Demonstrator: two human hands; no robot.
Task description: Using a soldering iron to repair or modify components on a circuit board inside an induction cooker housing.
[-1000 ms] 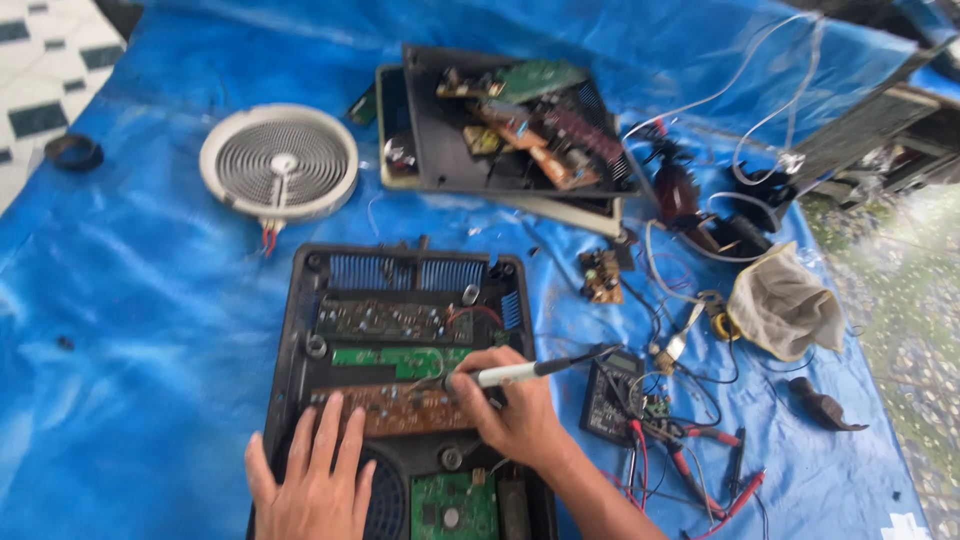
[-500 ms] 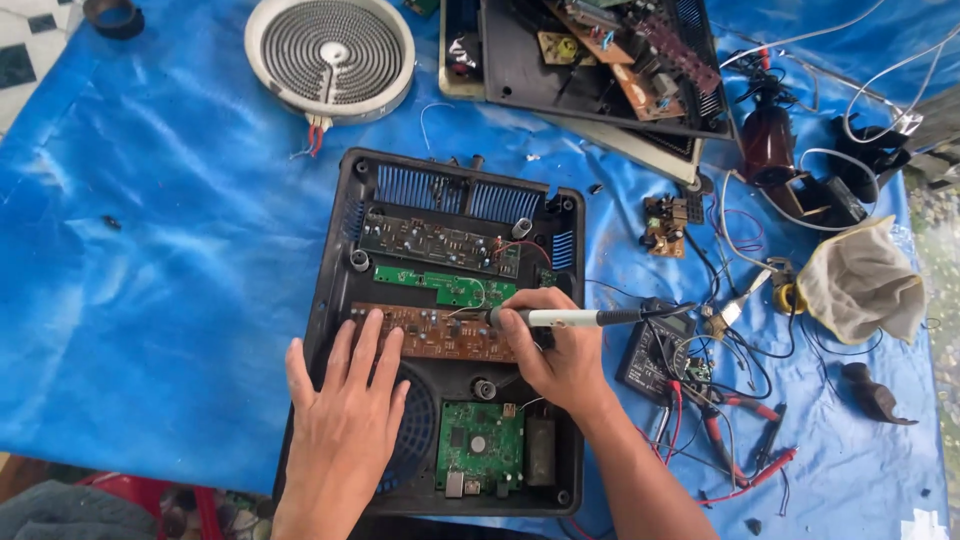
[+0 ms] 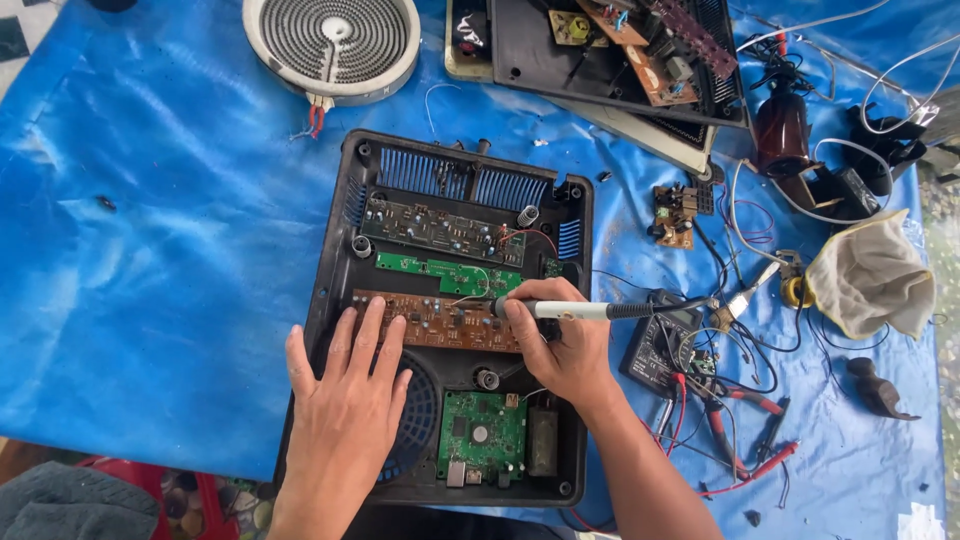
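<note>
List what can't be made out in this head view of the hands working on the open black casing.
- Soldering iron tip: too small to tell whether it touches the brown circuit board.
- Right hand covers that board's right end.
- Left hand hides part of the round fan grille.
- Second opened casing: cut off by the top edge.
- Round heating coil: top cut off.
- Parts on the small green board: too small to identify.
</note>
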